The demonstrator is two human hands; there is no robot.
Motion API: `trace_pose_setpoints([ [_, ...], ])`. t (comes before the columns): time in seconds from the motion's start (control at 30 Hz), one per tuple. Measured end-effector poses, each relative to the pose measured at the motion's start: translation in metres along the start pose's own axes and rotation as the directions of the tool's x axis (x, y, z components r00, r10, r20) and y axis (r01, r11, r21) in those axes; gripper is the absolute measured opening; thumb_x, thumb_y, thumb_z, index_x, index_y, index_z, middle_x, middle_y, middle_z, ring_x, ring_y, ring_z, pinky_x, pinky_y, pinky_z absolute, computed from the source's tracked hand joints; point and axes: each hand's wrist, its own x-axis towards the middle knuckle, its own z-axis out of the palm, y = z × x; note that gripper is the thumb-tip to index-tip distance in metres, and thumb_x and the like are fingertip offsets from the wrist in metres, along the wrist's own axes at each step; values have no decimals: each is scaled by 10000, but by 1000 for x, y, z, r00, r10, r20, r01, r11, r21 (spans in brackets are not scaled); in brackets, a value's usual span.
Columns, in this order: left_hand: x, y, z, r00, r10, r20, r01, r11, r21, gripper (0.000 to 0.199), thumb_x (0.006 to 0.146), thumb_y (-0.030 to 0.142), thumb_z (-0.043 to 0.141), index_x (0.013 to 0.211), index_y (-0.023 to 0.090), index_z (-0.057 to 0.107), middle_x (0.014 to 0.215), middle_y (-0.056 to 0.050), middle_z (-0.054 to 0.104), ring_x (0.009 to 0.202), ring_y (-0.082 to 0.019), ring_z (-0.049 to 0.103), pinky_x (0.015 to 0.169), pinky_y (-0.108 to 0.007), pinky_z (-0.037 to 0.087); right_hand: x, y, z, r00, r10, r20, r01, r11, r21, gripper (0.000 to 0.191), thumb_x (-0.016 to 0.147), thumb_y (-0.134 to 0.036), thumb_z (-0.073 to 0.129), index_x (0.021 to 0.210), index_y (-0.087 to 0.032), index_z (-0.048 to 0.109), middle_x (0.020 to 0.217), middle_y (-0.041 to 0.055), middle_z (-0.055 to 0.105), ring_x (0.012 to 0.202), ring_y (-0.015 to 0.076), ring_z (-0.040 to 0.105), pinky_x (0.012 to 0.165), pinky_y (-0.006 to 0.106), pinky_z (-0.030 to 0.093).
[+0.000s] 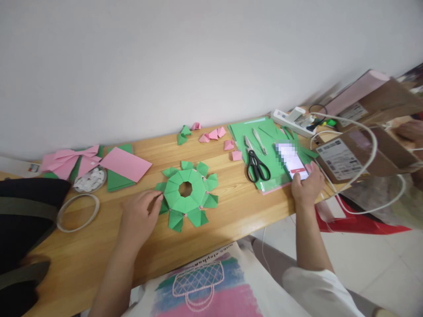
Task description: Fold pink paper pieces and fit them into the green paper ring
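A green folded-paper ring [171, 197] with petal-like flaps and a hole in its middle lies flat on the wooden table. At its left edge, my left hand [140, 215] has thumb and index finger pinched on a flap. Over to the right, my right hand [307, 182] grips the lower end of a phone [293, 163], thumb on its lit screen; part of the screen is blurred out. Black-handled scissors [254, 166] and a white pen-like tool [259, 140] rest on green paper sheets [241, 127] beside the phone.
Small folded pink pieces [214, 133] and green ones [183, 134] lie near the wall. Left are pink paper [127, 164], a tape roll [78, 213] and a black bag [29, 220]. A power strip [294, 123], cables and a cardboard box [346, 154] crowd the right end.
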Motion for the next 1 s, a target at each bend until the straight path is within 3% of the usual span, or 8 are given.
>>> trace_pose_setpoints([
  [0.27, 1, 2, 0, 999, -29, 18, 29, 999, -17, 330, 902, 409, 397, 840, 206, 650, 914, -86, 740, 897, -243, 682, 839, -384, 533, 0, 15, 6, 997, 9, -72, -1, 994, 105, 554, 680, -153, 445, 1219, -59, 529, 1151, 222, 616, 1133, 358, 558, 992, 580, 406],
  [0.53, 0, 1, -1, 999, -35, 24, 35, 999, 8, 317, 902, 400, 401, 853, 216, 654, 931, -71, 743, 914, -241, 684, 855, -386, 533, 1, 25, 9, 984, 107, -143, -72, 970, 230, 499, 632, -92, 433, 1113, -151, 549, 1075, 130, 631, 1058, 289, 598, 975, 533, 447],
  [0.87, 0, 1, -1, 1000, -18, 13, 18, 1000, 3, 311, 903, 391, 404, 841, 209, 649, 931, -75, 747, 901, -242, 688, 836, -388, 536, 2, 15, 3, 966, 164, -199, -112, 962, 248, 431, 622, -118, 464, 1040, -150, 567, 1033, 149, 631, 999, 311, 619, 912, 524, 489],
  [1.0, 1, 2, -1, 1000, -16, 12, 16, 1000, 3, 296, 906, 381, 404, 848, 219, 646, 931, -68, 748, 890, -240, 687, 824, -378, 534, -6, 3, -7, 939, 215, -267, -153, 960, 234, 381, 689, -119, 433, 1048, -180, 543, 972, 122, 646, 855, 280, 665, 783, 477, 550],
])
